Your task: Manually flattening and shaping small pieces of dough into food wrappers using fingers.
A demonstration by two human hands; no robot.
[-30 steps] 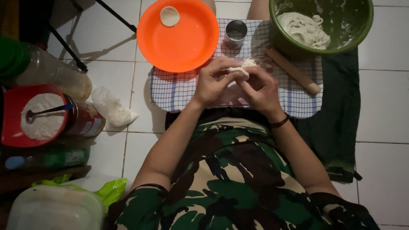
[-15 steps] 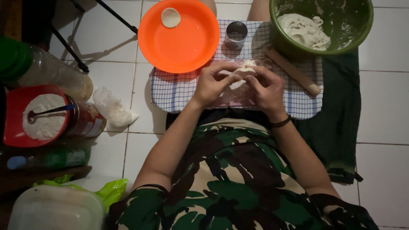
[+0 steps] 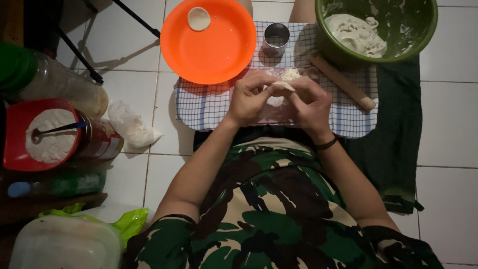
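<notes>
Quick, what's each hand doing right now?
Left hand: closed, pinching the small dough piece.
Right hand: closed, pinching the same dough piece from the other side.

A plate (image 3: pixel 211 47) lies left of a cup (image 3: pixel 276 37), a bowl (image 3: pixel 423 37) right, all on a cloth (image 3: pixel 204 107).

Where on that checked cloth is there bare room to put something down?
Bare checked cloth lies left of the left hand, below the orange plate. Its far edge is crowded: metal cup, rolling pin, green bowl.
</notes>
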